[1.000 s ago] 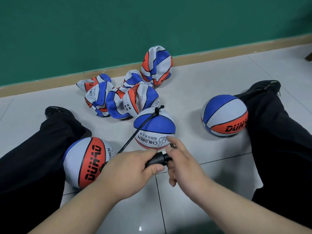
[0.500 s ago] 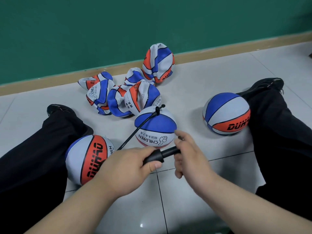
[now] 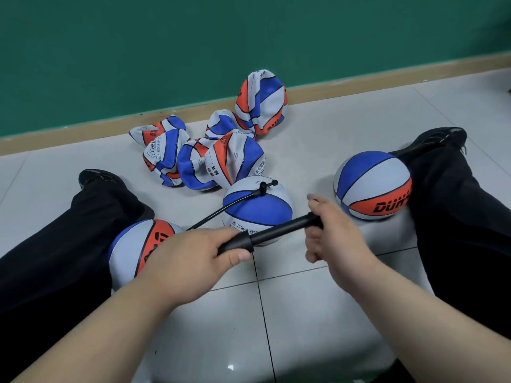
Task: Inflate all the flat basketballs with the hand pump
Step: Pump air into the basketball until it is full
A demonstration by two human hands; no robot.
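My left hand (image 3: 193, 261) grips the barrel of the black hand pump (image 3: 237, 243). My right hand (image 3: 334, 233) grips the pump's handle, with the black rod (image 3: 282, 230) drawn out between the hands. A thin black hose (image 3: 218, 212) runs from the pump to the valve on top of a round blue-and-white basketball (image 3: 260, 208) on the floor just beyond my hands. Several crumpled flat basketballs (image 3: 218, 150) lie in a heap behind it.
One inflated ball (image 3: 135, 244) rests against my left leg (image 3: 69, 244), another (image 3: 370, 183) against my right leg (image 3: 456, 211). A green wall (image 3: 221, 37) with a tan skirting board stands behind the heap. The floor is pale tile.
My right hand has pulled the handle out to the right, drawing the rod from the barrel. My left hand has kept its grip on the barrel.
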